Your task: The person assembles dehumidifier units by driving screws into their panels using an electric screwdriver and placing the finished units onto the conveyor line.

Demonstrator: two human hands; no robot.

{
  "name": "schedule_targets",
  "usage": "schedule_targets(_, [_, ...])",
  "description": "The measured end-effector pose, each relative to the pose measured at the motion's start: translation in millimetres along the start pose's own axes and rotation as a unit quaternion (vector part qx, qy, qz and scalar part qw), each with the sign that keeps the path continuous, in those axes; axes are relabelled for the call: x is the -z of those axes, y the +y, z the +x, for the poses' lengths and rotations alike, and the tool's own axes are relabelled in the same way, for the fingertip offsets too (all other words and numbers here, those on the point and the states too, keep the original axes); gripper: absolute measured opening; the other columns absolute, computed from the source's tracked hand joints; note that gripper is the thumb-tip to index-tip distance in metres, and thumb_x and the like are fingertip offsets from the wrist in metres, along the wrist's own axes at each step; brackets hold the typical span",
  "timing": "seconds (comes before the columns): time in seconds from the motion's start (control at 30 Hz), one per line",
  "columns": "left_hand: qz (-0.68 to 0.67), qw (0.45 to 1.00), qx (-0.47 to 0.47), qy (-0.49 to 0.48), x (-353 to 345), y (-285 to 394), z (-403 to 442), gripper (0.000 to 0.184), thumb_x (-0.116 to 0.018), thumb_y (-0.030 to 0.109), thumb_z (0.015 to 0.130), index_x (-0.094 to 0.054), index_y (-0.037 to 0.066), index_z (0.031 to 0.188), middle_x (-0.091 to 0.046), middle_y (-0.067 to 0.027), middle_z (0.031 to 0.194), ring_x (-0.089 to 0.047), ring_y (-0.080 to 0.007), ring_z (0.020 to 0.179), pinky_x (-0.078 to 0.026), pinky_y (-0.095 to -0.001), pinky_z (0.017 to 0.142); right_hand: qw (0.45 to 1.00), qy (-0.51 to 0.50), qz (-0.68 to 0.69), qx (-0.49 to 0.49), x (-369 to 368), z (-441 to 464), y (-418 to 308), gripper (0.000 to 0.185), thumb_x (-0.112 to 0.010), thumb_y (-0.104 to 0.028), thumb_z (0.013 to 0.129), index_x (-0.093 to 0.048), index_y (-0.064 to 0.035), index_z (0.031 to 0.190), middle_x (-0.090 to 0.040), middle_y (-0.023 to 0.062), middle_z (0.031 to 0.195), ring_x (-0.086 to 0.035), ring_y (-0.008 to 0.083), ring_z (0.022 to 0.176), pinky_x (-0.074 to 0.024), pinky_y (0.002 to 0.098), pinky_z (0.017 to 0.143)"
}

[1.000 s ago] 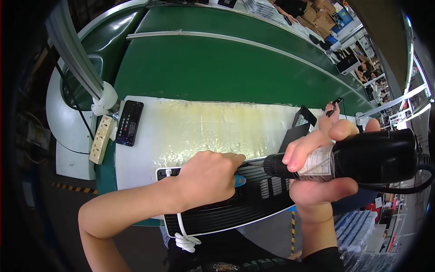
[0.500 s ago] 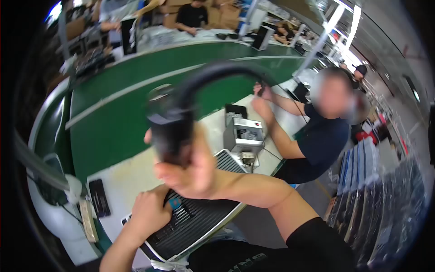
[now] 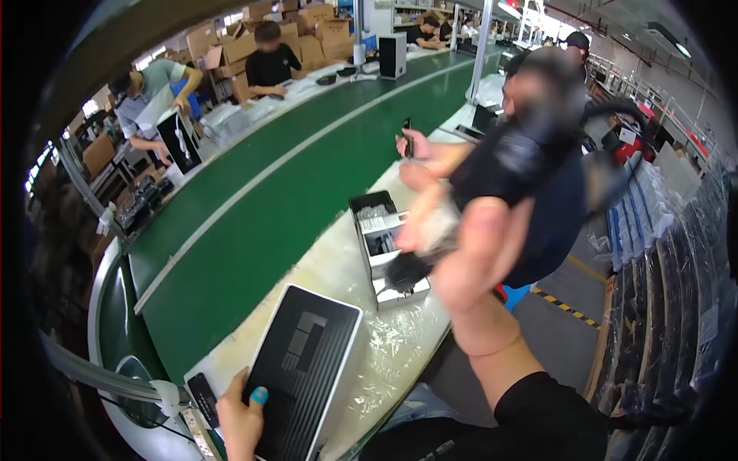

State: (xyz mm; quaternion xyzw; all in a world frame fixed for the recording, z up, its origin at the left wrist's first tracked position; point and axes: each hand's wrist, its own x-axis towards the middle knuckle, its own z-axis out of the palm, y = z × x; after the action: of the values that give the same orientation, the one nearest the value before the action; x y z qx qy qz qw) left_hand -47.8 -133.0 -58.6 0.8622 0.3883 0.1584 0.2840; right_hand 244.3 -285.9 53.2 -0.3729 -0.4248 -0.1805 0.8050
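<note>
My right hand [image 3: 469, 253] is wrapped round a black cylindrical power screwdriver [image 3: 511, 157], blurred by motion, raised at the right above the bench. Its dark nose end points down and left over a small open box. A black ribbed panel with a white edge [image 3: 307, 361] lies on the bench at lower centre. My left hand [image 3: 240, 411] rests on the panel's left edge, the thumb, wrapped in blue tape, on its top face and the fingers at its side. Part of the panel's lower end runs out of view.
The small open box [image 3: 400, 296] stands on the white bench top [image 3: 384, 353]. A green conveyor [image 3: 254, 230] curves behind. Left are a black phone-like device [image 3: 203, 399] and a power strip [image 3: 196, 434]. A co-worker's hand [image 3: 419, 146] holds a dark tool; wrapped panels [image 3: 653, 307] stand right.
The view has swung to the right. The ribbed panel now lies turned on the bench, and my left hand has shifted to its left edge. My right hand has lifted the screwdriver away from it.
</note>
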Motion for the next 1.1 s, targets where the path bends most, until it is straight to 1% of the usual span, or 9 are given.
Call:
schedule_targets(0.17, [-0.069,0.995,0.061,0.036,0,10,-3,0.039,-0.065,0.006,0.082,-0.059,-0.004,0.119,-0.067,-0.0210,0.109,-0.064,-0.0294,0.103,-0.047,-0.0364,0.093,0.985,-0.001,-0.172,0.015,85,-41,47,0.056,-0.046,-0.035,0.098,-0.024,0.0032,0.133,-0.051,0.0220,0.116,-0.057,0.0180,0.053,-0.0461,0.0274,0.048])
schedule_targets(0.4, [-0.105,0.939,0.117,0.305,6,-30,-66,0.026,-0.050,0.009,0.095,-0.059,-0.004,0.116,-0.064,-0.0136,0.112,-0.059,-0.0209,0.105,-0.043,-0.0330,0.097,0.980,-0.028,-0.193,0.029,107,-78,111,0.061,-0.048,-0.040,0.098,-0.023,0.0050,0.132,-0.053,0.0226,0.108,-0.057,0.0178,0.052,-0.0446,0.0273,0.049])
schedule_targets(0.53, [-0.353,0.838,0.182,0.373,-36,-54,-95,0.043,-0.043,0.028,0.098,-0.052,-0.003,0.128,-0.060,-0.0185,0.123,-0.059,-0.0250,0.113,-0.047,-0.0325,0.097,0.979,-0.075,-0.187,0.018,99,-96,127,0.054,-0.043,-0.041,0.100,-0.029,0.0041,0.127,-0.053,0.0200,0.107,-0.058,0.0190,0.057,-0.0463,0.0290,0.052])
schedule_targets(0.6, [-0.598,0.710,0.140,0.343,-55,-59,-101,0.050,-0.043,0.036,0.097,-0.050,-0.004,0.128,-0.058,-0.0178,0.125,-0.059,-0.0252,0.109,-0.047,-0.0323,0.095,0.976,-0.078,-0.201,-0.032,103,-104,129,0.055,-0.046,-0.040,0.100,-0.028,0.0036,0.129,-0.053,0.0191,0.108,-0.057,0.0177,0.059,-0.0468,0.0297,0.054])
schedule_targets(0.7, [-0.498,0.776,0.099,0.374,-53,-34,-83,0.061,-0.047,0.045,0.093,-0.048,-0.005,0.127,-0.055,-0.0162,0.125,-0.057,-0.0221,0.107,-0.044,-0.0329,0.096,0.966,-0.071,-0.226,-0.107,111,-111,121,0.058,-0.050,-0.038,0.098,-0.026,0.0028,0.132,-0.054,0.0178,0.110,-0.057,0.0157,0.062,-0.0476,0.0307,0.057])
schedule_targets(0.73, [-0.471,0.801,0.110,0.352,-48,-31,-84,0.063,-0.049,0.048,0.091,-0.048,-0.005,0.126,-0.054,-0.0160,0.125,-0.056,-0.0214,0.107,-0.043,-0.0334,0.096,0.967,-0.033,-0.237,-0.085,94,-105,108,0.045,-0.046,-0.037,0.100,-0.039,0.0026,0.120,-0.060,0.0166,0.097,-0.055,0.0156,0.062,-0.0469,0.0290,0.060])
schedule_targets(0.8, [-0.471,0.806,0.091,0.347,-48,-60,-89,0.063,-0.055,0.045,0.083,-0.051,-0.009,0.116,-0.054,-0.0228,0.123,-0.049,-0.0292,0.120,-0.035,-0.0399,0.105,0.969,-0.011,-0.228,-0.096,74,-89,82,0.053,-0.042,-0.043,0.099,-0.039,0.0042,0.122,-0.055,0.0135,0.088,-0.051,0.0149,0.060,-0.0431,0.0268,0.057])
schedule_targets(0.93, [-0.506,0.791,0.076,0.336,-54,-66,-89,0.052,-0.058,0.036,0.083,-0.053,-0.006,0.113,-0.058,-0.0192,0.114,-0.056,-0.0252,0.106,-0.042,-0.0354,0.094,0.987,-0.030,-0.044,-0.154,15,-54,21,0.069,-0.033,-0.055,0.097,-0.040,0.0075,0.126,-0.045,0.0073,0.068,-0.041,0.0134,0.056,-0.0355,0.0223,0.053])
schedule_targets(1.1, [-0.534,0.783,0.048,0.316,-53,-69,-87,0.042,-0.060,0.028,0.088,-0.056,-0.006,0.112,-0.058,-0.0171,0.114,-0.055,-0.0232,0.107,-0.041,-0.0332,0.094,0.969,-0.052,0.139,-0.200,-106,-70,-29,0.068,-0.041,-0.058,0.092,-0.039,0.0033,0.123,-0.040,0.0040,0.074,-0.038,0.0117,0.062,-0.0348,0.0196,0.060])
